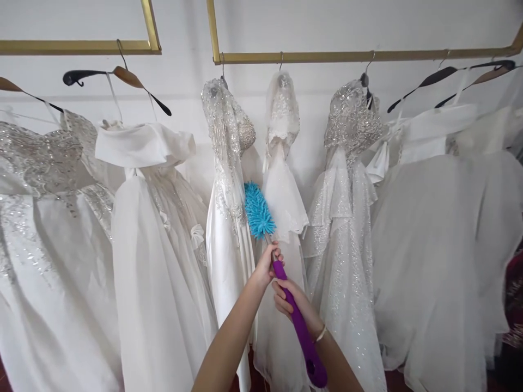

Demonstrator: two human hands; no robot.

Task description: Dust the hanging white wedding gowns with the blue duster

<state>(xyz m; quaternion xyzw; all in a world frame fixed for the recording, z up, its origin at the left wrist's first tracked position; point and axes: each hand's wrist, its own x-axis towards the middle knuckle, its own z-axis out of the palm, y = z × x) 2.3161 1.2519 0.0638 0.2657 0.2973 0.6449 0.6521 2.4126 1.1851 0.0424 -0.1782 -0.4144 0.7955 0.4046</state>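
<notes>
A duster with a fluffy blue head (259, 211) and a purple handle (300, 326) slants up and away in front of me. My left hand (268, 263) is closed round its metal neck, just below the head. Lower down, my right hand (295, 300) wraps the purple grip; a thin band circles that wrist. The blue head is at the gap between a beaded satin gown (226, 218) on the left and a lace-topped white dress (284, 201) on the right. Whether it touches either of them I cannot tell.
Gold rails (302, 57) run along the white wall (253, 27), carrying the hangers. More white gowns hang to the left, among them an off-shoulder dress (143, 144). A sequinned gown (347, 218) and a full tulle skirt (433, 234) hang to the right. Dark red fabric (514, 294) shows at the right edge.
</notes>
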